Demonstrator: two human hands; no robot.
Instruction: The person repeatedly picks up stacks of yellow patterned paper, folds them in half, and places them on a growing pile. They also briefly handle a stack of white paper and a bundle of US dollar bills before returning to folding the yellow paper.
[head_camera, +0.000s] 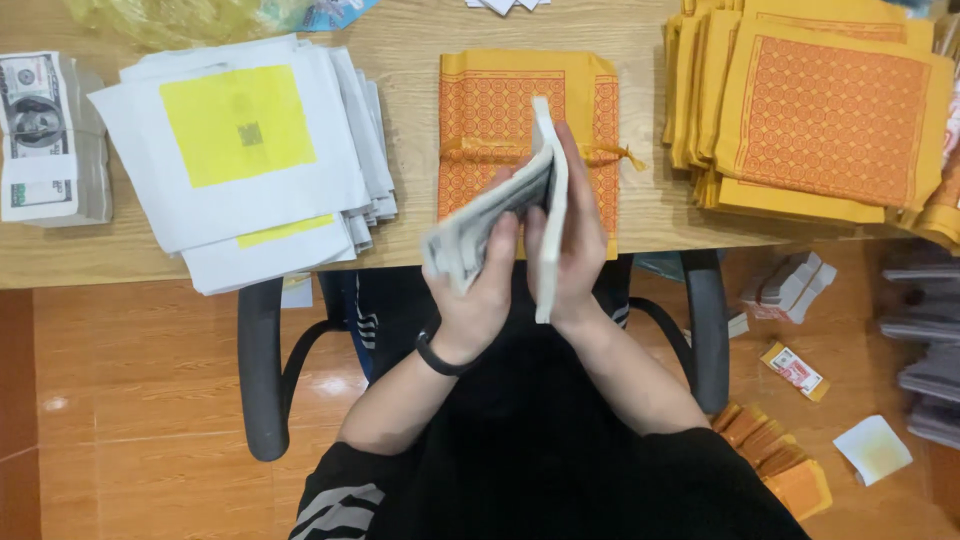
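Note:
Both hands hold one thick stack of printed paper notes (520, 200) above my lap, in front of the wooden table's edge (120, 265). My right hand (575, 235) grips the upright part of the stack. My left hand (480, 290), with a black band on its wrist, bends the other notes away to the left, and they blur. Behind the hands an orange patterned pouch (490, 110) with a drawstring lies flat on the table.
A pile of white sheets with a yellow square (240, 140) lies at the left, with a banded bundle of notes (40, 140) beyond it. Stacked orange pouches (820, 110) fill the right. Black chair armrests (262, 360) flank me. Packets and bundles (790, 290) litter the floor.

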